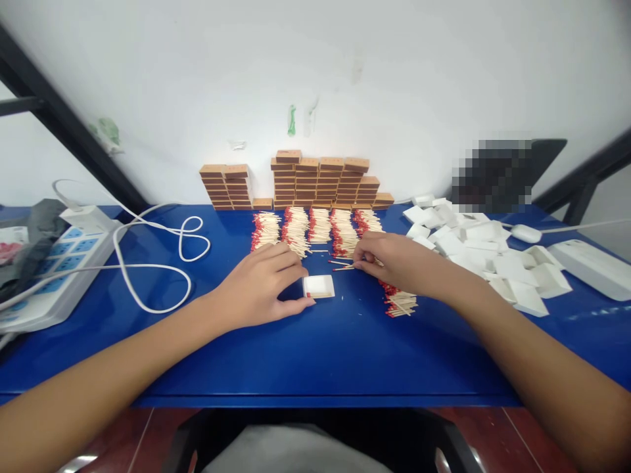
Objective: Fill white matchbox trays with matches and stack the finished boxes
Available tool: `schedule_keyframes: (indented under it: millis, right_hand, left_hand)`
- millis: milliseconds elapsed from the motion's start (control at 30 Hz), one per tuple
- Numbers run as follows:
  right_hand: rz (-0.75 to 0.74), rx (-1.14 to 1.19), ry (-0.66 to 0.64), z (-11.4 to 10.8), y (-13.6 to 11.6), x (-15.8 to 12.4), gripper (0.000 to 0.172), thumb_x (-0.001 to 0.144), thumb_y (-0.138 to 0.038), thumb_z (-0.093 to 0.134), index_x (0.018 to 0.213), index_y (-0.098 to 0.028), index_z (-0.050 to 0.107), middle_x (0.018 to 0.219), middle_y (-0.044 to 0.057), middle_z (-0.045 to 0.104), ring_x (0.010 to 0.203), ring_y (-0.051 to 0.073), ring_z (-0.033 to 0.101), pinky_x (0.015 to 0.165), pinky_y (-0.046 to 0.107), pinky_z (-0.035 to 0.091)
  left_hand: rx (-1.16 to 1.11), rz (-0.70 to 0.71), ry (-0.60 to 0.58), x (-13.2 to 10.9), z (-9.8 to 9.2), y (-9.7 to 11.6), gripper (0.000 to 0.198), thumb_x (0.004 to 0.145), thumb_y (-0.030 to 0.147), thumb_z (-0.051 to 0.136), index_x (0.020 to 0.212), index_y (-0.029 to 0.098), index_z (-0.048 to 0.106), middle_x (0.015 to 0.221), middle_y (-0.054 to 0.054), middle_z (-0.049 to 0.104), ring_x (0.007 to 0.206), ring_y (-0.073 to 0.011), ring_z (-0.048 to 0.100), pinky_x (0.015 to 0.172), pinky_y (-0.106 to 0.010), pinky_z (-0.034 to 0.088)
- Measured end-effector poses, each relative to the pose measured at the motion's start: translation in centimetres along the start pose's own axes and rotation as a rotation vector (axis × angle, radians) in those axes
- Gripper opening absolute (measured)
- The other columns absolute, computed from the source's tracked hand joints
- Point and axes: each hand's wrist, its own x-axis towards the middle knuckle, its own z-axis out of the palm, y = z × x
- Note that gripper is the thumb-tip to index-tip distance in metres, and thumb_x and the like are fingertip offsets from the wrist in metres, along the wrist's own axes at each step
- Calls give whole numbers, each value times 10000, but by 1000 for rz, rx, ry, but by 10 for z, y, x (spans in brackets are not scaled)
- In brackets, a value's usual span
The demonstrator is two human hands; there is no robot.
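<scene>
A small white tray (319, 286) lies on the blue table, with at least one red-tipped match along its near edge. My left hand (266, 282) is at the tray's left side, thumb and fingers apart around its left end. My right hand (389, 259) pinches the tail of a match (345, 265) beside a few loose matches on the table. Behind the hands stand several piles of red-headed matches (320, 226). Another match pile (400, 302) lies below my right wrist, partly covered by it.
Stacked brown matchboxes (305, 184) line the wall. At the right is a heap of white trays (483, 246), near a white adapter (594, 268) and a dark pixelated screen (507, 174). A power strip (64, 269) and looping white cable (121, 253) occupy the left.
</scene>
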Motion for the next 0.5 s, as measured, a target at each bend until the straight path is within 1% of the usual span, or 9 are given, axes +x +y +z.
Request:
schedule_keyframes:
  millis: [133,267,500]
  right_hand:
    - [-2,0,-32,-1,-3,-2,145,1027,-247,547,902,-214,613,983,83,699,840,219,629,737,333,443]
    - [-8,19,6,-1,-8,-1,134,1027,-247,538,921,-214,613,972,78,692,816,212,619,720,329,432]
    - [-54,53,46,7,-16,3,153,1039,-239,530,929,-210,632,969,81,697,851,220,628,743,334,434]
  left_hand:
    - [-9,0,3,0,0,0,272,1013,410,726,1030,140,753,943,-75,729,900,-228,660,832,-377,543]
    - [-9,3,10,0,-1,1,282,1015,418,721,1035,139,755,946,-77,731,902,-228,660,837,-379,546]
    - [-7,2,-3,0,0,0,279,1014,422,721,1042,146,753,949,-82,733,908,-234,665,838,-375,538]
